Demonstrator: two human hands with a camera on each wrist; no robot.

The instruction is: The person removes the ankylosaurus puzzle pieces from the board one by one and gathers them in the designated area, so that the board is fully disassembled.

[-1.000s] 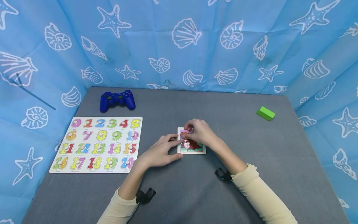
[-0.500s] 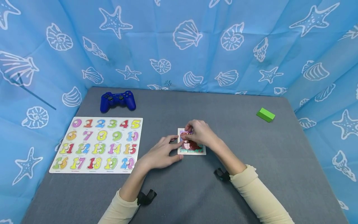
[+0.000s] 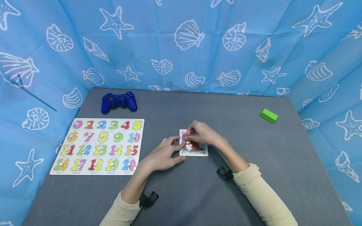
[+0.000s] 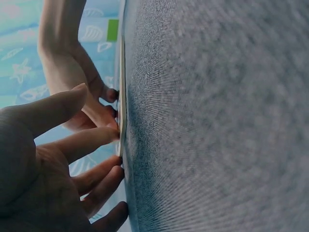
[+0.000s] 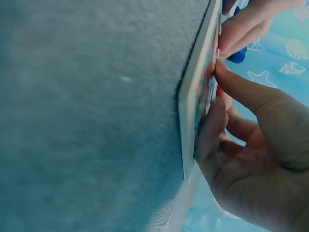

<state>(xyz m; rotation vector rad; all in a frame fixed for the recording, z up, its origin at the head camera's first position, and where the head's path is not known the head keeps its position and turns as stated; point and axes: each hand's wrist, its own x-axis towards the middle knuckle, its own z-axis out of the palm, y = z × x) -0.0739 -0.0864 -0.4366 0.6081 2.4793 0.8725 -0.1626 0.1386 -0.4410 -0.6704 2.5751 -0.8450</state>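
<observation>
A small square picture puzzle (image 3: 195,153) with a pale border lies on the grey table, showing a red-haired figure. My left hand (image 3: 164,155) rests beside its left edge, fingers spread and nearly straight. The left index fingertip reaches onto the picture, and the thumb lies at the lower left corner. From the right, my right hand (image 3: 204,133) reaches over the puzzle's top, its thumb and bent fingers pinching at a puzzle piece in the upper left part. Those fingers hide most of that piece. In the right wrist view the puzzle (image 5: 193,92) lies flat under the right hand (image 5: 260,145).
A white number board (image 3: 97,146) with knobbed pieces lies to the left, close to the left hand. Behind it sits a blue game controller (image 3: 118,102). A green block (image 3: 268,115) is at the far right. A blue shell-patterned curtain (image 3: 209,47) encloses the table's back and sides.
My right fingers have shifted very slightly over the upper left of the picture. The left hand holds nearly the same place beside the puzzle, its index fingertip slightly farther onto the picture.
</observation>
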